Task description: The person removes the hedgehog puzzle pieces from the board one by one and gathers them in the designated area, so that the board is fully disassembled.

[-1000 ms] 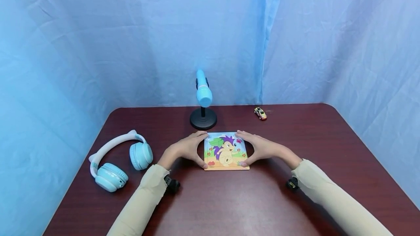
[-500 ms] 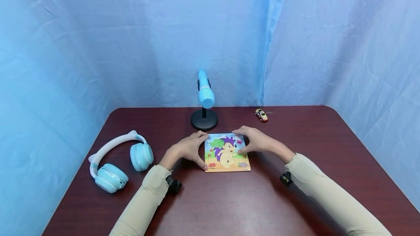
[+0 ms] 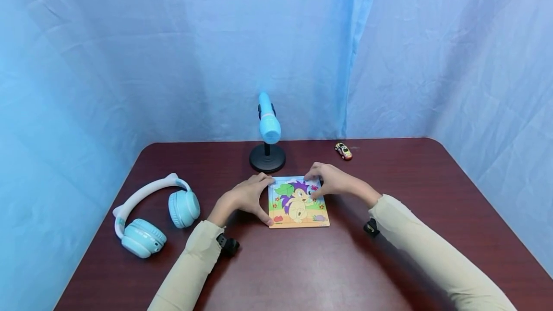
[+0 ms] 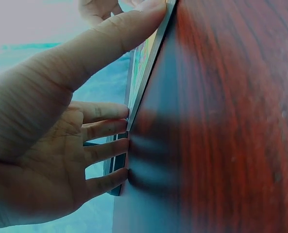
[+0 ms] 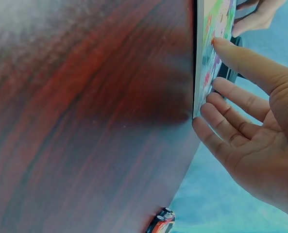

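A square puzzle board (image 3: 298, 210) with a purple-spined hedgehog picture lies flat on the table. My left hand (image 3: 247, 197) spans its left side, thumb touching the near left corner and fingertips at the far left corner; in the left wrist view the fingers (image 4: 102, 153) look straight. At the board's upper right is my right hand (image 3: 337, 180). Its thumb (image 5: 248, 65) touches the picture, while the other fingers (image 5: 221, 121) stretch towards the far edge. Part of the picture's upper right is hidden by the right hand.
A light-blue microphone (image 3: 270, 126) on a round black stand (image 3: 267, 158) is just behind the board. Cat-ear headphones (image 3: 149, 196) lie at the left. A small toy car (image 3: 343, 151) sits towards the back right of the dark red table (image 3: 294, 272). Blue curtains (image 3: 216, 52) surround it.
My right hand has moved left and away from me along the board; its thumb left the near right corner for the picture's upper right. The left hand stays at the left side.
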`<state>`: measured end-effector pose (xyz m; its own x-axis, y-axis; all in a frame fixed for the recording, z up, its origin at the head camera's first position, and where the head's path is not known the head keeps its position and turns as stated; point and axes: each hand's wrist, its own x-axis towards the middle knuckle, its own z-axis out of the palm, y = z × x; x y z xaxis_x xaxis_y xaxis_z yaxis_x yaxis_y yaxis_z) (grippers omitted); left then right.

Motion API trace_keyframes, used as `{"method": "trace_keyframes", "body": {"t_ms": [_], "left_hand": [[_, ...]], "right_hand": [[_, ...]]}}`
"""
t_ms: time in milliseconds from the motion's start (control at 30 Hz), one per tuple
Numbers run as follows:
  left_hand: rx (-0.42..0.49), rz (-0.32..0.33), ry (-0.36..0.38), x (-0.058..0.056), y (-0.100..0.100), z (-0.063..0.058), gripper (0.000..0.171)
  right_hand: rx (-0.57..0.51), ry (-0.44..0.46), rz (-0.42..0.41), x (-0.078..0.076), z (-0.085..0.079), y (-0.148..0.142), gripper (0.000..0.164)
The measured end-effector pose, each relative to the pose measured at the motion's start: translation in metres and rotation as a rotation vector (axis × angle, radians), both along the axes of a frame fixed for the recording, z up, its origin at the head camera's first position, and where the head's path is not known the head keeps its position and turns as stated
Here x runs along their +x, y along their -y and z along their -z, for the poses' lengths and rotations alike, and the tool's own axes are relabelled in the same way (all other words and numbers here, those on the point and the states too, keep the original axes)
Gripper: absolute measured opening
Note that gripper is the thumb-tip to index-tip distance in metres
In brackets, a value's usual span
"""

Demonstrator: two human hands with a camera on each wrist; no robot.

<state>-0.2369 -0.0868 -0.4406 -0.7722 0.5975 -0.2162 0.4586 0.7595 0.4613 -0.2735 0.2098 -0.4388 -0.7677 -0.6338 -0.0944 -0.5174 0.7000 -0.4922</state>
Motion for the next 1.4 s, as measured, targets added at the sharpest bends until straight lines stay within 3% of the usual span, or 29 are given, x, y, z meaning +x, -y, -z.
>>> {"method": "trace_keyframes", "body": {"t_ms": [333,1400], "left_hand": [[0.002,0.010,-0.001,0.005,0.003,-0.001,0.115],[-0.005,0.009,0.001,0.008,0.003,0.000,0.115]], "right_hand": [[-0.019,0.024,-0.005,-0.002,-0.003,0.004,0.040],[0.001,0.146,0.041,-0.006,-0.005,0.012,0.041]]}}
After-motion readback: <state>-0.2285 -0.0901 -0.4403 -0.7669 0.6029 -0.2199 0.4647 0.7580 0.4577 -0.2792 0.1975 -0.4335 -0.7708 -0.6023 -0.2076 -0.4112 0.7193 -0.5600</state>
